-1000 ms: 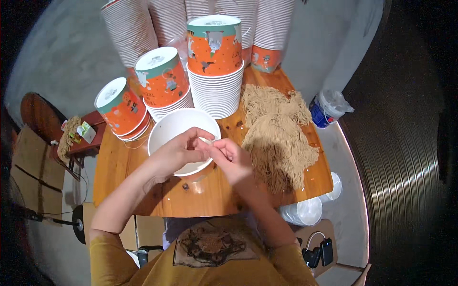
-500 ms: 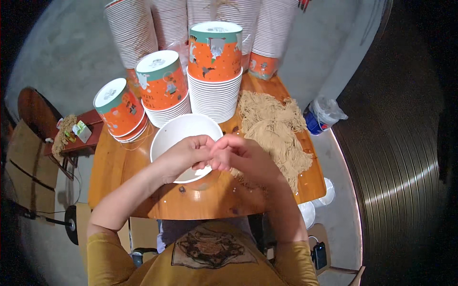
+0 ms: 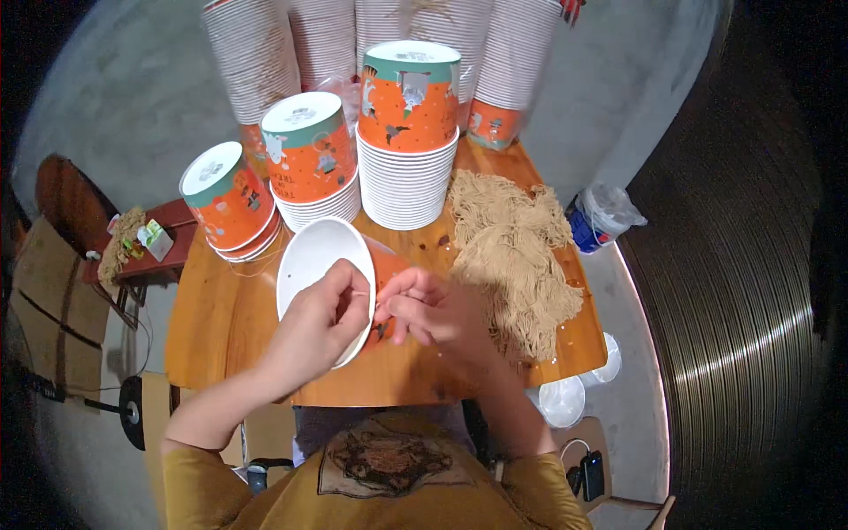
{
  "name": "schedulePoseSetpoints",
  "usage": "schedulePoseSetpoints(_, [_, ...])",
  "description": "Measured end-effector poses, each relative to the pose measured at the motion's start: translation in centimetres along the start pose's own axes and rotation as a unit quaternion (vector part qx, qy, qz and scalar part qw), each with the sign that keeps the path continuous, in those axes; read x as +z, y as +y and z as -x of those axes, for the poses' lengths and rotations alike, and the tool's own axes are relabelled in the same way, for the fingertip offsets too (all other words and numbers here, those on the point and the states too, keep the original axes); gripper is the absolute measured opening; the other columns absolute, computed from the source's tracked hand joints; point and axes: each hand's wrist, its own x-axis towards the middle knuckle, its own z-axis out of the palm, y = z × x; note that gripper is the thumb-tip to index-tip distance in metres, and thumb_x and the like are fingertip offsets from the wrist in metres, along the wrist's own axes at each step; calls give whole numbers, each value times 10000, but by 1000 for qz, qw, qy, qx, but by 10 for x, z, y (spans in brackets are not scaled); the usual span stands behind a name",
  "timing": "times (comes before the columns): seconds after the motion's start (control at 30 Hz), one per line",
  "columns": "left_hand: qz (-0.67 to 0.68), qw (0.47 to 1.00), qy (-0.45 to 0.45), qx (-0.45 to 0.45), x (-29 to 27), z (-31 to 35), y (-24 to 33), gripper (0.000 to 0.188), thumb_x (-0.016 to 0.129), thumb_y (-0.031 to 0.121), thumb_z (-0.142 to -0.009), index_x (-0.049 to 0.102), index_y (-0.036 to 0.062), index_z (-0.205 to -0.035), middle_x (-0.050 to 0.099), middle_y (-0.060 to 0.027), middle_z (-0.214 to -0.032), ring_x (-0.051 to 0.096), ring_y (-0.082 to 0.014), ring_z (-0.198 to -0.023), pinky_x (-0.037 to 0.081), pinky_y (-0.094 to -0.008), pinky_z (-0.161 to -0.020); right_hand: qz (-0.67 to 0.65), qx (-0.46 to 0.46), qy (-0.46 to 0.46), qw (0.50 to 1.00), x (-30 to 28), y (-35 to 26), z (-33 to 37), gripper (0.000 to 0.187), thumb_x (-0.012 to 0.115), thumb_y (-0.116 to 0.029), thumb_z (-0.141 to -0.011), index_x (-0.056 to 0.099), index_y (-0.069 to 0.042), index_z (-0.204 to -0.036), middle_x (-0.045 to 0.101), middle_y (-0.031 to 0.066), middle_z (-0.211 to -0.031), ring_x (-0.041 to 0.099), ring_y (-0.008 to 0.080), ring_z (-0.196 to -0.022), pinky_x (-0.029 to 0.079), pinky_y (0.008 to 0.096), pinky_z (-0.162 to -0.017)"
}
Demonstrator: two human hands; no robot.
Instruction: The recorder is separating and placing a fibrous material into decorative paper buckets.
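Note:
A paper bucket (image 3: 306, 252), white inside and orange outside, lies tilted on the wooden table with its mouth toward the left. A small dark hole shows in its inner wall. My left hand (image 3: 320, 316) reaches into the mouth, thumb and fingers pinched together close to the right side of the rim. Outside, against the orange wall, my right hand (image 3: 424, 305) has its fingers bent and its fingertips together near the same part of the rim. Whatever is between either hand's fingertips is too small to make out. A heap of tan cords (image 3: 512, 247) lies beside my right hand.
Upside-down stacks of orange buckets stand behind: a short stack (image 3: 231, 208), a middle one (image 3: 309, 163) and a taller one (image 3: 409, 172). Wrapped white-rimmed stacks (image 3: 517, 53) rise at the back. A blue pail (image 3: 587, 228) stands off the table's right edge.
The bucket has tipped over so its mouth faces left and its orange side shows. My left hand has moved down into the mouth, and my right hand to the outside wall.

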Motion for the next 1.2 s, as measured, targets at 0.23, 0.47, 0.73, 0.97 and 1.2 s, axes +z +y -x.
schedulePoseSetpoints(0.23, [-105,977,141,121,35,-16,0,82,517,34,-895,451,2,-931,466,-166,-876,521,-340,-733,424,-419,-636,-44,-92,170,980,11,37,15,100,547,-64,-895,591,-32,-978,654,52,-846,630,121,-678,476,228,-572])
schedulePoseSetpoints(0.47, [-254,937,32,240,53,-24,-14,242,580,-2,-775,450,21,-978,495,-149,-881,563,-356,-830,469,-439,-678,254,-121,175,944,20,51,44,108,546,-169,-916,545,-66,-950,608,83,-784,607,203,-730,481,340,-681])
schedulePoseSetpoints(0.73, [-242,941,27,234,44,-29,-14,138,544,33,-846,471,38,-962,517,-143,-875,572,-353,-828,473,-440,-669,515,-91,-30,852,55,13,65,145,565,-176,-869,551,-98,-990,610,93,-717,633,271,-640,485,390,-572])
schedulePoseSetpoints(0.97, [53,994,-95,-11,23,-41,-13,54,526,101,-930,513,49,-924,551,-25,-821,498,-100,-761,429,-255,-701,662,-251,47,705,-1,-46,46,184,552,-98,-834,557,-57,-1014,608,104,-756,627,293,-730,504,370,-613])
schedulePoseSetpoints(1.2, [152,973,-163,-64,22,-61,-16,80,558,108,-905,571,37,-940,555,39,-822,471,-36,-742,408,-199,-682,616,-245,83,744,-25,-44,17,120,593,-160,-848,611,-68,-923,596,91,-900,617,285,-855,508,398,-724])
